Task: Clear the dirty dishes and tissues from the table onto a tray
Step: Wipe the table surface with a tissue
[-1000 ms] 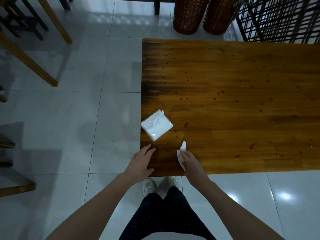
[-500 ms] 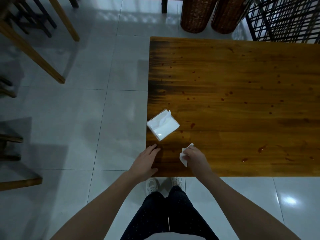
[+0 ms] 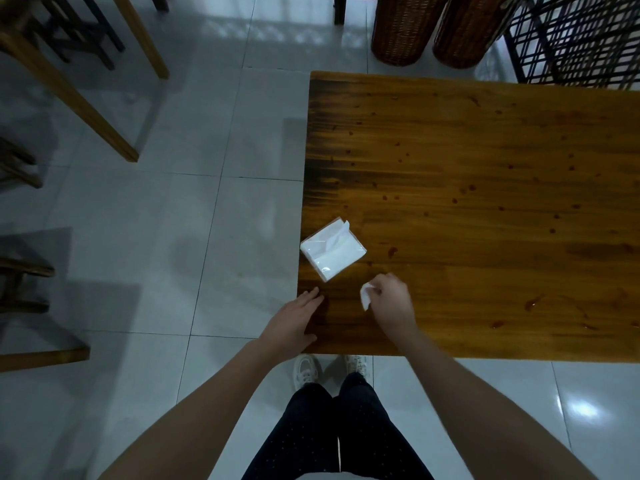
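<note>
My right hand (image 3: 391, 303) grips a crumpled white tissue (image 3: 365, 296) just above the near left part of the wooden table (image 3: 485, 202). My left hand (image 3: 294, 323) rests flat on the table's near left corner, fingers straight. A white pack of tissues (image 3: 332, 249) lies at the table's left edge, a little beyond both hands. Reddish spots and smears dot the tabletop. No tray or dishes are in view.
Two wicker baskets (image 3: 401, 26) stand on the tiled floor beyond the table, next to a black metal rack (image 3: 581, 36) at the top right. Wooden chair and table legs (image 3: 79, 98) stand on the left. My legs and white shoes (image 3: 304, 370) are at the table's near edge.
My right hand has bunched the tissue up in its fingers and shifted slightly right and away along the table. My left hand has stayed on the corner.
</note>
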Action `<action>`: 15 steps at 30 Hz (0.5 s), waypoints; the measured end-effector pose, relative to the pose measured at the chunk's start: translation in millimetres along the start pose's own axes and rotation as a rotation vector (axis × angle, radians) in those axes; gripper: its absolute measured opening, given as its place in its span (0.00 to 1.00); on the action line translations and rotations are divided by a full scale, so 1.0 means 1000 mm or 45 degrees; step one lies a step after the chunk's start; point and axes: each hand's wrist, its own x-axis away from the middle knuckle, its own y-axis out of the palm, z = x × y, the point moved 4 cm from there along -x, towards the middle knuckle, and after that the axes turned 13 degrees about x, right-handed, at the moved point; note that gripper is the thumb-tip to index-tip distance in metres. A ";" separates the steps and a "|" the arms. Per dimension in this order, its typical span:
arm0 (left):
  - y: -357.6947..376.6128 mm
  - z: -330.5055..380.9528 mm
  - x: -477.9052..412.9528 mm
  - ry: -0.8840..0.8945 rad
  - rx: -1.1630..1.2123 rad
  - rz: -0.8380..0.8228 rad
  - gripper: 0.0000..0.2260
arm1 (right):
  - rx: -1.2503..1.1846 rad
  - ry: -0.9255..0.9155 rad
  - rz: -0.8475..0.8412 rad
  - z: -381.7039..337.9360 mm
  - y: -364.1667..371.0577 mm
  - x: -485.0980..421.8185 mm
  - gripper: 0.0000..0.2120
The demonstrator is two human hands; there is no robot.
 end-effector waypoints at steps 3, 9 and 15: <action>-0.002 0.001 0.002 -0.003 0.019 0.015 0.34 | 0.028 0.174 0.034 0.040 -0.016 -0.011 0.05; -0.007 0.000 0.006 -0.050 -0.024 0.040 0.33 | 0.029 0.123 0.022 0.040 -0.006 0.007 0.07; -0.005 0.003 0.007 -0.072 -0.049 0.048 0.34 | -0.087 -0.076 0.022 0.025 0.006 0.024 0.05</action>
